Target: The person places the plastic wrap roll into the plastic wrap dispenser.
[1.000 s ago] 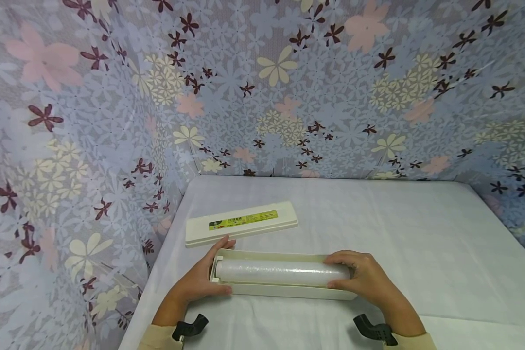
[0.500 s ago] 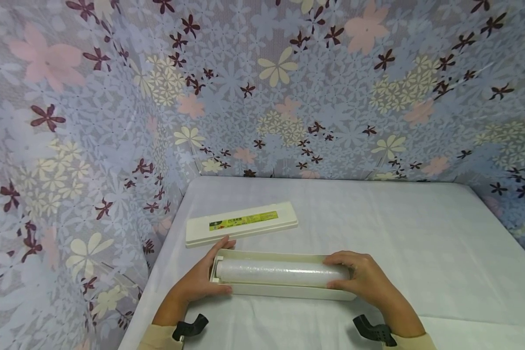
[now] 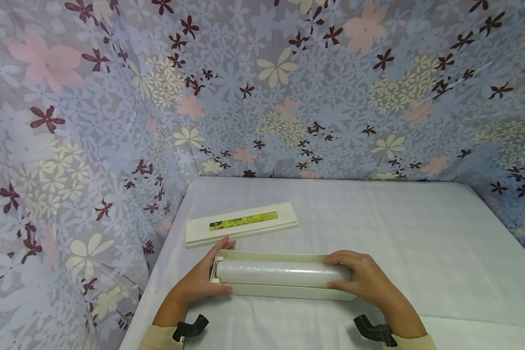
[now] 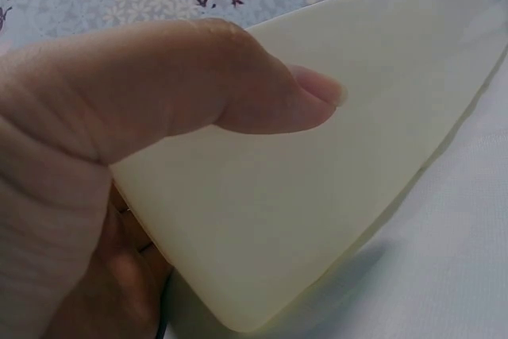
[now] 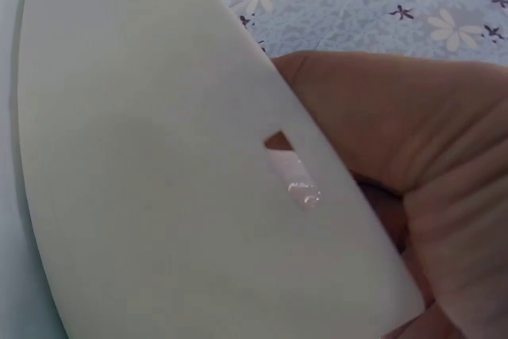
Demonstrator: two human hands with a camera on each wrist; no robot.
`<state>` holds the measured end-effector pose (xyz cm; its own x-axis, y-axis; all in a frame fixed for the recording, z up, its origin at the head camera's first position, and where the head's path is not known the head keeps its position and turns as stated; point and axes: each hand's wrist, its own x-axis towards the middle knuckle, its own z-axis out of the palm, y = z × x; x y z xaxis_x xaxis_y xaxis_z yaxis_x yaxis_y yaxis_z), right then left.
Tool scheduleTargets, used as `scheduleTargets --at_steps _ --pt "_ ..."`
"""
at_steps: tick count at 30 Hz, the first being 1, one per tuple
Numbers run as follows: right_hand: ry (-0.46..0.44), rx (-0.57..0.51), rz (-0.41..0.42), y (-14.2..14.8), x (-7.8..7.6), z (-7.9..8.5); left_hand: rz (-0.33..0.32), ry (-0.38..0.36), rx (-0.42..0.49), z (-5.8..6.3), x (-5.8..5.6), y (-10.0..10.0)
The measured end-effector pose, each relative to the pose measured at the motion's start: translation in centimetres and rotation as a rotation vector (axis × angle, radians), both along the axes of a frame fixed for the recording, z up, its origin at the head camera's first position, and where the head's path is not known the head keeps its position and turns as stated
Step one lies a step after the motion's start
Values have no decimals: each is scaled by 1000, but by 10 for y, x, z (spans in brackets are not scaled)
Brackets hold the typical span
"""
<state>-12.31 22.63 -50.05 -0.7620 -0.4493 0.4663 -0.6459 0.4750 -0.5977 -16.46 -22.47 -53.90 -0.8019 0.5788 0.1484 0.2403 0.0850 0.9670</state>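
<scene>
Since the earlier head frames I register only a tiny drift of the view, with everything on the table staying put. Nearest me, at bottom centre-left and bottom centre-right, 2 black wrist mounts (image 3: 190,327) sit by the pale sleeves (image 3: 159,338). Above them, the left hand (image 3: 197,282) grips the left end of a cream box (image 3: 284,291), thumb across its front wall. The right hand (image 3: 369,278) holds the right end of a clear film roll (image 3: 280,272), which lies lengthwise inside that box at lower centre. Farther off, left of centre, I see a lid (image 3: 242,231) lying slanted, its yellow-green label (image 3: 243,220) upward, on white cloth (image 3: 389,233). A floral curtain (image 3: 288,87) fills the upper frame
</scene>
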Motion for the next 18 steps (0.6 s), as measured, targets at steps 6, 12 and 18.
scheduleTargets --at_steps 6,12,18 --pt "13 -6 2 2 0 -1 2 -14 5 -1 0 1" --pt "4 -17 4 2 -1 -2 6 -20 6 0 0 1" --pt "1 -17 -7 4 -1 -2 6 -2 -6 0 0 1"
